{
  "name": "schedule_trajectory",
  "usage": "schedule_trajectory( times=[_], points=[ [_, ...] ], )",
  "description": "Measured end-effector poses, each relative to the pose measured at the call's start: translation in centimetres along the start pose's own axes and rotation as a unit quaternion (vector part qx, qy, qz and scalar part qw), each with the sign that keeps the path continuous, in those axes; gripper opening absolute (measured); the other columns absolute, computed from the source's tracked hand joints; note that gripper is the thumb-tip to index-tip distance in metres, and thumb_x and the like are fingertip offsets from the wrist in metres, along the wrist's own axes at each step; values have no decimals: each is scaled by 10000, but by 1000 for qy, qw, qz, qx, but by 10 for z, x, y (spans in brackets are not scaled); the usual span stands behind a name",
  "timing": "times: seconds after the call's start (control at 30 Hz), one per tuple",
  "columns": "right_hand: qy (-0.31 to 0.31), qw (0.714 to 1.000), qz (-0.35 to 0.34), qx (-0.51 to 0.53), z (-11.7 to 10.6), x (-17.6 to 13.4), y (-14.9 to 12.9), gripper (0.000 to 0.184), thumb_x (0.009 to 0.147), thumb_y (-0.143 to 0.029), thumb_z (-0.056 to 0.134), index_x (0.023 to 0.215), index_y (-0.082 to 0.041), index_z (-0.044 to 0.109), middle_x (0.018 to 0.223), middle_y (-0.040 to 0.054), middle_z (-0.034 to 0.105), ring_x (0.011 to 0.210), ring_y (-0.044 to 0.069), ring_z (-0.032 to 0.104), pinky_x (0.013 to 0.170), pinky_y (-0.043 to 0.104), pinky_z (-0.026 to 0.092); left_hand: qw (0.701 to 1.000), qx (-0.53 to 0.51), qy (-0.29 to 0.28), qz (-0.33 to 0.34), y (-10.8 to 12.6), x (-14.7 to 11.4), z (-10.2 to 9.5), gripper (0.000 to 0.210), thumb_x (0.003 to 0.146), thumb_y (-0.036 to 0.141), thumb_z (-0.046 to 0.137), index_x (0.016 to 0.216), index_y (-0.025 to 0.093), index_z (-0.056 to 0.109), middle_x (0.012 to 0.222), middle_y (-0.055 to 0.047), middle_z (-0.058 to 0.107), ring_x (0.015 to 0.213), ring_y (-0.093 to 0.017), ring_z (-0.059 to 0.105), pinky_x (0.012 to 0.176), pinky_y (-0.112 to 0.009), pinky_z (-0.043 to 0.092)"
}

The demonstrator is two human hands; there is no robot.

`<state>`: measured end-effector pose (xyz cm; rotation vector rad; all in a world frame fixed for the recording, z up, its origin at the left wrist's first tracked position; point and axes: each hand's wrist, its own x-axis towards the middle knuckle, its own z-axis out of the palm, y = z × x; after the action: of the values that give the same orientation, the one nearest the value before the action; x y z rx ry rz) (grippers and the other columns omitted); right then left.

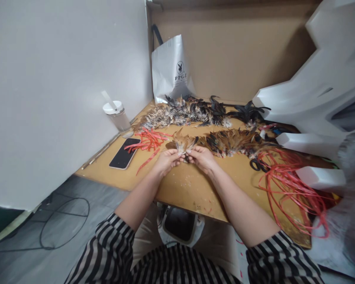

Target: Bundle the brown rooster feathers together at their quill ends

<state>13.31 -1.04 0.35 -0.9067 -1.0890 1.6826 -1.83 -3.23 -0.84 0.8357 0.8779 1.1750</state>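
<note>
A small bunch of brown feathers (183, 141) stands upright between my two hands, just above the tabletop. My left hand (168, 161) pinches its base from the left. From the other side my right hand (201, 157) grips the same base, fingertips nearly meeting the left ones. Just right of my hands lies a row of brown and black feather bunches (230, 142). Behind it stretches a larger pile of speckled feathers (180, 112). Cut red plastic strips (149, 140) lie left of the bunch.
A phone (124, 154) and a lidded cup with a straw (118, 116) are at the left. A silver bag (170, 71) stands behind. Scissors handles (258, 165) and tangled red strips (296, 189) lie right, near white foam pieces (321, 177). A black bin (180, 224) sits below the table edge.
</note>
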Motion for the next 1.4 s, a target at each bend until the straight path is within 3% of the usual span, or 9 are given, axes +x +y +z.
schedule_trajectory(
  times=[0.33,0.6,0.93,1.13,1.4],
  points=[
    [3,998,-14,-57,-3,0,2,291,527,-342,748,575,-135,551,479,-25,540,405,52,430,401,187,311,996,-87,17,-23,1,3,-4,86,702,125,631,776,89,607,745,-53,656,577,-64,596,482,-127,431],
    [9,996,-26,-86,-4,2,3,275,555,-355,722,564,-134,559,448,-23,519,387,58,408,394,199,294,979,-183,87,-8,6,6,-7,64,756,92,557,781,125,606,728,-17,644,538,-24,551,456,-95,400],
    [-21,995,-65,-69,-6,-1,-6,236,583,-338,702,650,-139,594,533,-1,582,452,79,470,466,220,356,998,-55,8,-24,0,2,-5,123,694,153,646,795,84,628,801,-81,675,576,-68,603,461,-123,423],
    [32,988,-112,-99,-2,-2,-6,212,575,-319,701,669,-148,617,576,-1,601,492,86,486,510,228,378,996,-58,-56,-48,0,-1,-3,187,708,168,640,875,86,631,901,-114,672,631,-84,625,482,-122,433],
    [17,984,-122,-126,0,-1,0,216,575,-333,700,689,-160,637,669,20,651,602,122,554,605,250,429,993,-88,-62,-52,-2,2,-6,139,718,112,618,854,86,628,808,-83,673,611,-65,616,544,-121,461]
  ],
)
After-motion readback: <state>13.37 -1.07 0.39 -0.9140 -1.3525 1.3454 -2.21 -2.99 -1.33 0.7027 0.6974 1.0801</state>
